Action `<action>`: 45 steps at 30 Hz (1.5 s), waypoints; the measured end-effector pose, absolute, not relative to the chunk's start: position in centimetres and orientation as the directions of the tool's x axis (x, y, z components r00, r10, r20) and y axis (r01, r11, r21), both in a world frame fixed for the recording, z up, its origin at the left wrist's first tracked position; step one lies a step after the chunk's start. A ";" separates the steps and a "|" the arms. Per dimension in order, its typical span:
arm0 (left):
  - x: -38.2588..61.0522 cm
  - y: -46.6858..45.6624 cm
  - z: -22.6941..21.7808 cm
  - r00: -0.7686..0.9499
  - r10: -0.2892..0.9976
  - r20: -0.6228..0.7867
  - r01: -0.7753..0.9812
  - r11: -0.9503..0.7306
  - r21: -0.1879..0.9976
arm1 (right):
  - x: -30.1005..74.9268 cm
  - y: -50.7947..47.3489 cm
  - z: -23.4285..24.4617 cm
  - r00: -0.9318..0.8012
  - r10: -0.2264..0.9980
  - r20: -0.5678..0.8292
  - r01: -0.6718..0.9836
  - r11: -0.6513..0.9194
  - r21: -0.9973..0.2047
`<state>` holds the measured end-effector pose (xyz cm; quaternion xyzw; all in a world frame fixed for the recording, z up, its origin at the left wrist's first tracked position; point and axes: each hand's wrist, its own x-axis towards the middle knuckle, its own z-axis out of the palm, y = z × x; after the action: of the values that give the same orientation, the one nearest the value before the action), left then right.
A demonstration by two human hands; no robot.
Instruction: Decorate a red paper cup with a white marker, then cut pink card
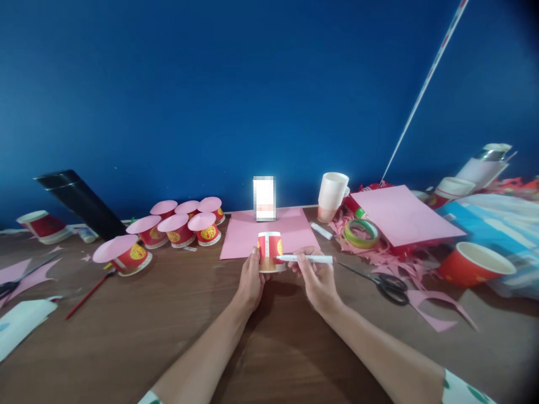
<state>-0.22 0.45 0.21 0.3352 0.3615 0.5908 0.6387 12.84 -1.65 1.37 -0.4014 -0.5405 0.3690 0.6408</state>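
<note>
A red and gold paper cup (pixel 266 253) with a white rim is held upright at the middle of the view, above the table. My left hand (pixel 251 280) grips its left side, thumb up along the wall. Between the fingers of my right hand (pixel 316 280) lies a white marker pen (pixel 309 258), level, its tip at or very close to the cup's right side. Beyond the cup lies a pink paper sheet (pixel 240 235), and a white pen cap (pixel 321 230) rests by its right edge.
Several red cups topped with pink paper discs (pixel 174 222) stand left. On the right are stacked white cups (pixel 333 193), green tape (pixel 361 232), black scissors (pixel 391 287), pink scraps and an orange cup (pixel 474 266). A black cylinder (pixel 82 202) leans at far left; a red brush (pixel 89 295) lies nearer.
</note>
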 end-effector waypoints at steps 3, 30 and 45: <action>-0.2 0.5 0.1 0.050 0.998 -0.023 -0.533 0.046 0.845 | 12.9 -1.7 1.2 0.135 0.915 0.381 -0.038 0.389 -0.920; -0.4 0.6 -0.3 0.053 0.998 -0.025 -0.511 0.048 0.858 | 12.7 -1.7 1.1 0.138 0.927 0.348 -0.077 0.360 -0.930; -0.4 0.6 -0.4 0.055 0.998 -0.022 -0.522 0.048 0.851 | 12.8 -1.7 1.1 0.126 0.926 0.355 -0.068 0.365 -0.929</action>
<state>-0.37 0.63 -0.38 0.3477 0.3423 0.5960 0.6378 12.76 -1.68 1.10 -0.4038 -0.5315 0.3930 0.6324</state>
